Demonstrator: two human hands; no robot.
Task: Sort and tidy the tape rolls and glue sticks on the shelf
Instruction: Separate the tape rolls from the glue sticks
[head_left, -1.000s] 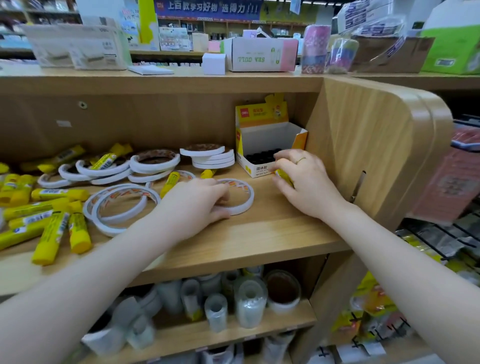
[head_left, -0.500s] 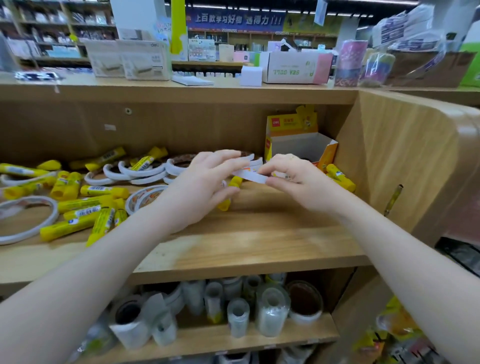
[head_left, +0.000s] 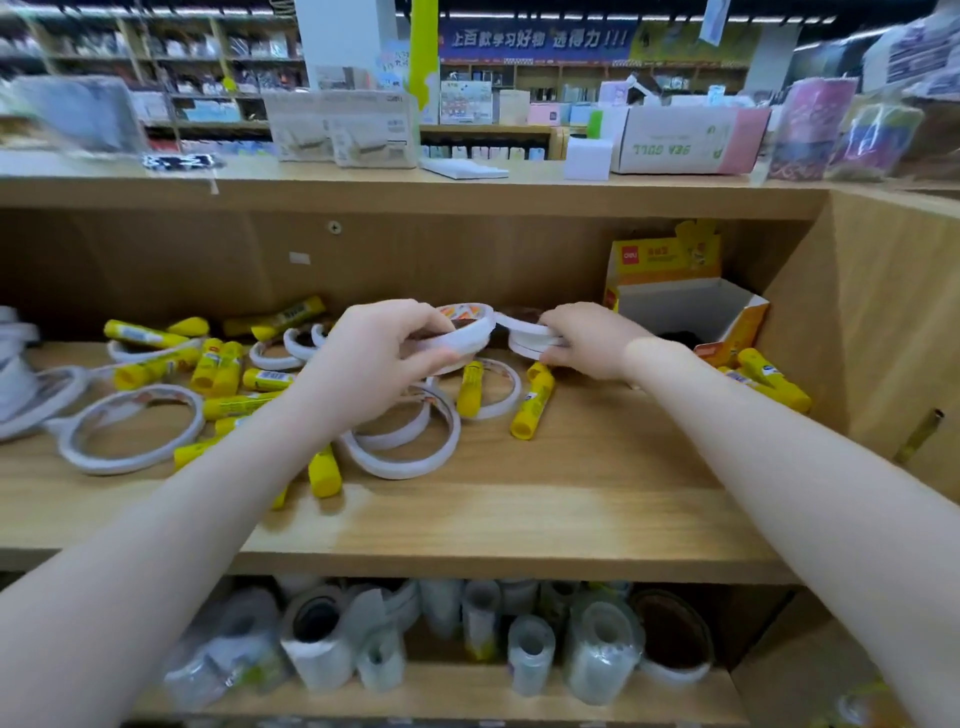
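Wooden shelf (head_left: 545, 514): tape rolls (head_left: 467, 332) in both hands' grip.

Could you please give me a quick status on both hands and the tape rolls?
Left hand grips a tape roll, lifted. Right hand grips a small stack of rolls beside it. Glue sticks and loose rolls scattered beneath on the shelf.

My left hand (head_left: 384, 358), flat on loose ring second ago, now off shelf, gripping white tape roll (head_left: 462, 338) lifted at far middle. My right hand (head_left: 587, 340), off glue stick near display box, now grips small stack of rolls (head_left: 530, 338) just right of that roll.
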